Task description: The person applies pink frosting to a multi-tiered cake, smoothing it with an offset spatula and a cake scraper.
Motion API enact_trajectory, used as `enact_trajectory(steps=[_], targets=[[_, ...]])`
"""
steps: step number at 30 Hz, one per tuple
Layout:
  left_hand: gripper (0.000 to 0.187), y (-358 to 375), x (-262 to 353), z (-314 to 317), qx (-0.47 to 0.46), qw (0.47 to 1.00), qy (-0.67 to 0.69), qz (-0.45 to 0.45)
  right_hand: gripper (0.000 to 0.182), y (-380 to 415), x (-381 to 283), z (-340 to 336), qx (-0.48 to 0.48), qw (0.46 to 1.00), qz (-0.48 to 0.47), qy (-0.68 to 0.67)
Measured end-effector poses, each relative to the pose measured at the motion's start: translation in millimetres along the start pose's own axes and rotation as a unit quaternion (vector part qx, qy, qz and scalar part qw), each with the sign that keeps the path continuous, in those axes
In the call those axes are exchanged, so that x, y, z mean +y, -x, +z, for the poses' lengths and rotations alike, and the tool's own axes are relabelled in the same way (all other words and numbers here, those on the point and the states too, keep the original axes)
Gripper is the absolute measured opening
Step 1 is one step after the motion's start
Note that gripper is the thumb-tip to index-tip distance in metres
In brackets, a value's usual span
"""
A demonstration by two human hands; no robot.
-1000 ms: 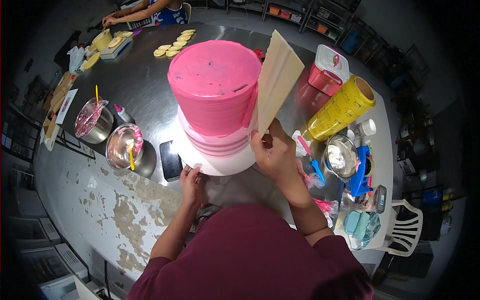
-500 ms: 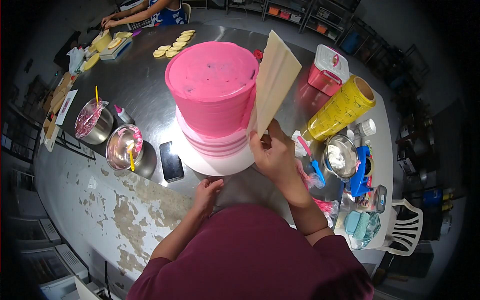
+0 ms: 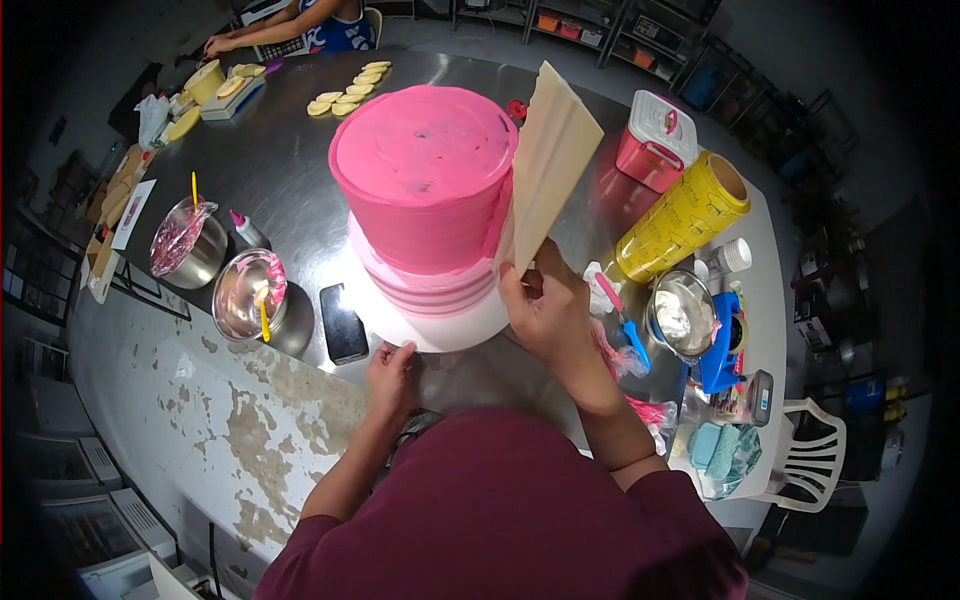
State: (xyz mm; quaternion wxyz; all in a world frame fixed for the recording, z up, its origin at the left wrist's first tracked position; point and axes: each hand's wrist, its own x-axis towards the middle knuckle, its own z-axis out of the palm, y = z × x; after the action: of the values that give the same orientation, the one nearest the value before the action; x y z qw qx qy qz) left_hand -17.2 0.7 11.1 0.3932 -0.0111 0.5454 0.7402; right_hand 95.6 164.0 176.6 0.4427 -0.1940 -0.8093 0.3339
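Observation:
A tall pink cake [image 3: 425, 190] with a smooth top showing a few dark specks stands on a white round board [image 3: 440, 330]. My right hand [image 3: 545, 305] grips the lower end of a large pale flat scraper [image 3: 553, 160], which stands upright against the cake's right side. Pink cream shows along the scraper's edge. At the front edge of the board is my left hand [image 3: 392, 375], its fingers pressed together at the rim. A black phone [image 3: 344, 325] lies just left of the board.
Two metal bowls [image 3: 250, 295] and a piping bottle [image 3: 248, 230] sit to the left. On the right are a yellow film roll [image 3: 684, 218], a pink lidded box [image 3: 657, 140] and a bowl of white cream [image 3: 683, 313]. Another person [image 3: 335, 22] works at the far left.
My left hand has moved left and slightly up along the board's front rim. The dark specks on the cake's top have shifted, so the cake has turned. My right hand stays in place.

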Motion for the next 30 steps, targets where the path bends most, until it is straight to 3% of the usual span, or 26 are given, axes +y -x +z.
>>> enact_trajectory(steps=[4, 8, 14, 21, 27, 30], targets=[[0.028, 8, -10, 9, -0.005, 0.999, -0.031, -0.008, 0.028, 0, 0, 1, 0.003, 1.000, -0.006, 0.005], [0.030, 16, -9, 13, -0.042, 0.996, -0.020, -0.076, 0.027, 0, 1, -1, -0.005, 1.000, 0.009, -0.003], [0.019, 4, 6, 6, 0.004, 0.998, 0.062, 0.011, 0.025, 0, 1, -1, -0.004, 1.000, 0.010, -0.005], [0.022, 1, 0, 4, 0.021, 1.000, -0.018, 0.003, 0.025, 1, 3, -2, -0.003, 1.000, 0.013, -0.008], [0.033, 15, -11, 20, -0.005, 0.998, -0.048, -0.045, 0.024, 1, 2, -3, -0.002, 1.000, 0.009, 0.002], [0.038, 8, -27, 10, -0.080, 0.989, -0.098, -0.078, 0.024, 1, 2, -4, -0.004, 1.000, 0.009, 0.006]])
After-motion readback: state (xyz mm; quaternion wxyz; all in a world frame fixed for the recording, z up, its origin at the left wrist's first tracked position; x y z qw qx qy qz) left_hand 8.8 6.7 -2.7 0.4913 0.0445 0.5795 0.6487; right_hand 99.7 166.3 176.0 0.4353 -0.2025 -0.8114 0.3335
